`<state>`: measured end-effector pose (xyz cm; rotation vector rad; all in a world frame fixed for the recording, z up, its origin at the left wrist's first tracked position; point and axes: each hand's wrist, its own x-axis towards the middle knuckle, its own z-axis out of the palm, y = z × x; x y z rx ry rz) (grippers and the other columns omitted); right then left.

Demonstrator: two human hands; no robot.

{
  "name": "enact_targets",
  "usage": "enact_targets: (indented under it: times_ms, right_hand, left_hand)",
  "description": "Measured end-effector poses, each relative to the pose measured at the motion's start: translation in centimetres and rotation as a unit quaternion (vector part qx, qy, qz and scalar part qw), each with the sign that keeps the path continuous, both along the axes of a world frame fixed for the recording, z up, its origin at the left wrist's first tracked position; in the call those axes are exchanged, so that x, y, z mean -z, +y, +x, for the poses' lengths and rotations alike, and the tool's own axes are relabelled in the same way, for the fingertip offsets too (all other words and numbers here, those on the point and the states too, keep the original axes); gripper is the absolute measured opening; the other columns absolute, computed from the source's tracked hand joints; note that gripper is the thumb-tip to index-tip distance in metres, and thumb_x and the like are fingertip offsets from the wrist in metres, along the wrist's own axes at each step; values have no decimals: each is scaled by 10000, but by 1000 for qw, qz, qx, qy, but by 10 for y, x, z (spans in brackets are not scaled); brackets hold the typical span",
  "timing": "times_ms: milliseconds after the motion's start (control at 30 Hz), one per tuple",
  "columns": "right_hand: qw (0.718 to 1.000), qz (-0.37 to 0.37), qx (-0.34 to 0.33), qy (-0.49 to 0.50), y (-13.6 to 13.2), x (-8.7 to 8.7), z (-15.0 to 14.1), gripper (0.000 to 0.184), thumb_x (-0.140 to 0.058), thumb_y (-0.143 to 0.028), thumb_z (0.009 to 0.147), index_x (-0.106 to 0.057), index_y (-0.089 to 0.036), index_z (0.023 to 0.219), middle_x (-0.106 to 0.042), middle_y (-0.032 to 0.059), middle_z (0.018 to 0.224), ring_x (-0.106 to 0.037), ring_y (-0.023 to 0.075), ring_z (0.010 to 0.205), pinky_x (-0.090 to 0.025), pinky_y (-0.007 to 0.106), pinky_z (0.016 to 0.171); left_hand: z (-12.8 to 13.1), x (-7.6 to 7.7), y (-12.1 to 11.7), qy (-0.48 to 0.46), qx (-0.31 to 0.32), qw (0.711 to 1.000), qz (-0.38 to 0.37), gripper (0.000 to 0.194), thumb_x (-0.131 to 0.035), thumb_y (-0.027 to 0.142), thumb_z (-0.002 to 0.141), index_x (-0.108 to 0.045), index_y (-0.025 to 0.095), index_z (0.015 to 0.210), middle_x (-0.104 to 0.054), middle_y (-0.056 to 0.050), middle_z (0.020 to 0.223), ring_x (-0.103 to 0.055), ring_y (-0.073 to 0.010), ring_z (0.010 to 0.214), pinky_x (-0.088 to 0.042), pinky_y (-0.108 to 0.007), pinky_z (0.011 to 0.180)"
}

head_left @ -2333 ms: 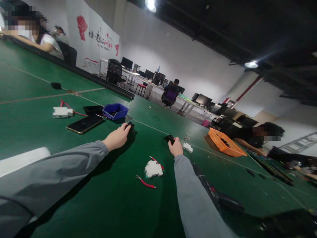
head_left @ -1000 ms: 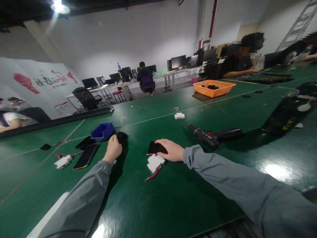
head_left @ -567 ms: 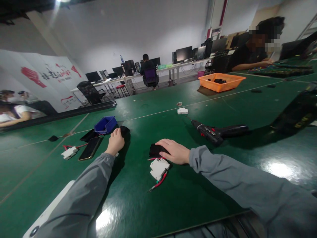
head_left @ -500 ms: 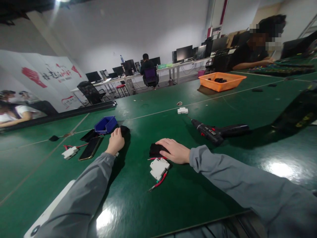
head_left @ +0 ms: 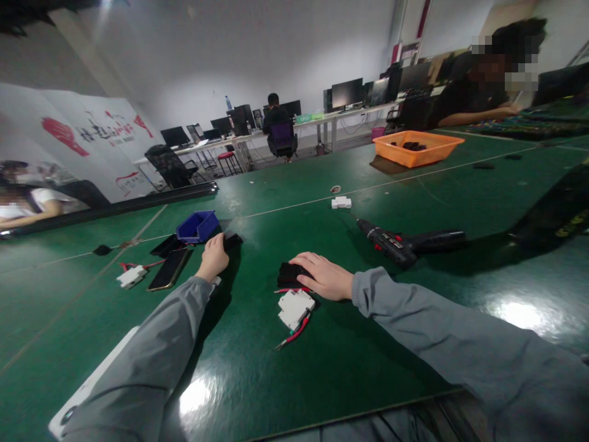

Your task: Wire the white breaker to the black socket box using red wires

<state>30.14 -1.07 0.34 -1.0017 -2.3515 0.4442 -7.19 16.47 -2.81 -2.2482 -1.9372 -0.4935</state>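
Note:
On the left, my left hand [head_left: 214,256] has its fingers closed around a small black block-shaped part [head_left: 232,240] at the table surface. My right hand [head_left: 324,276] lies palm down over another black part [head_left: 289,275], fingers along its far side and thumb at its near side. Much of that part is hidden under the hand. Just in front of it lies a white circuit-breaker-like module [head_left: 294,309] with red wires, one having a bare end. Beside my left hand are a blue bin [head_left: 197,227] and a smartphone [head_left: 170,270].
A black cordless screwdriver [head_left: 391,242] lies right of centre, near a small white module [head_left: 341,202]. Farther back stands an orange basket [head_left: 418,150] holding black parts. A second wired white module [head_left: 131,277] is at left. A co-worker [head_left: 488,92] sits at far right.
The camera view has shifted slightly. Both hands stay at the same black parts; the left hand's block shows a little more clearly.

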Motion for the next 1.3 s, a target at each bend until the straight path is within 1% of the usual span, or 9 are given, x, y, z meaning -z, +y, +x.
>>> enact_targets:
  times_ms: [100, 267, 533, 633, 767, 833, 967, 1167, 1300]
  right_hand:
    - [1000, -2, 1, -1, 0, 0, 0, 392, -409, -362, 1013, -441, -223, 1377, -508, 128, 1333, -497, 264, 1208, -413, 499, 1036]
    - [1000, -2, 4, -8, -1, -1, 0, 394, -406, -367, 1015, -437, -221, 1380, -505, 126, 1333, -499, 260, 1205, -416, 487, 1034]
    - [1000, -9, 2, -7, -1, -2, 0, 401, -397, -363, 1017, -432, -214, 1387, -503, 135, 1341, -493, 263, 1210, -411, 492, 1035]
    - [1000, -11, 4, -12, -1, -3, 0, 400, -397, -361, 1018, -432, -212, 1387, -501, 134, 1345, -498, 263, 1204, -414, 490, 1031]
    - [1000, -13, 6, -13, -2, -4, 0, 393, -402, -363, 1018, -431, -220, 1384, -504, 128, 1343, -507, 258, 1196, -417, 487, 1027]
    - [1000, -13, 5, -15, -2, -5, 0, 392, -401, -361, 1019, -430, -220, 1384, -504, 126, 1343, -504, 258, 1202, -414, 484, 1032]
    - [1000, -13, 6, -19, -3, -5, 0, 398, -402, -360, 1021, -424, -214, 1391, -500, 128, 1346, -501, 256, 1209, -409, 478, 1040]
    - [1000, -11, 7, -20, -2, -4, 0, 405, -407, -363, 1020, -423, -206, 1393, -499, 130, 1346, -504, 255, 1204, -409, 478, 1040]
    - [1000, -11, 8, -19, -2, -3, 0, 402, -404, -367, 1020, -420, -217, 1393, -501, 129, 1344, -508, 258, 1201, -412, 480, 1033]
  left_hand:
    - [-3, 0, 2, -3, 12, 1000, 1, 790, -462, 69, 677, -370, 113, 1460, -441, -163, 1471, -360, -315, 1390, -357, -503, 1147]
    - [-2, -2, -2, -8, 14, 1000, 5, 794, -482, 77, 671, -390, 152, 1456, -436, -168, 1449, -392, -347, 1352, -413, -527, 1085]
    - [8, -4, -5, -16, 4, 1000, 13, 676, -479, 135, 737, -417, 150, 1410, -466, -184, 1384, -422, -349, 1317, -413, -520, 1065]
    - [14, -7, -9, -17, 1, 1000, 13, 609, -486, 211, 788, -419, 139, 1389, -489, -184, 1370, -432, -334, 1314, -374, -509, 1102]
    - [23, -14, -22, -7, -7, 1000, 4, 646, -509, 387, 840, -350, 170, 1428, -494, -181, 1389, -420, -349, 1329, -209, -626, 1150]
    - [27, -17, -28, 6, -4, 1000, 2, 686, -500, 488, 860, -317, 204, 1457, -479, -180, 1409, -410, -358, 1338, -181, -650, 1138]
    - [32, -21, -36, 45, 3, 999, 15, 642, -452, 596, 882, -413, 226, 1405, -511, -180, 1358, -461, -366, 1285, -232, -612, 1114]
    - [35, -24, -39, 70, 5, 997, 38, 584, -439, 615, 891, -493, 184, 1281, -592, -172, 1234, -554, -346, 1164, -230, -591, 1111]
    - [36, -29, -41, 83, 27, 995, 52, 506, -434, 591, 902, -528, 175, 1174, -639, -139, 1121, -591, -307, 1101, -314, -503, 1078]
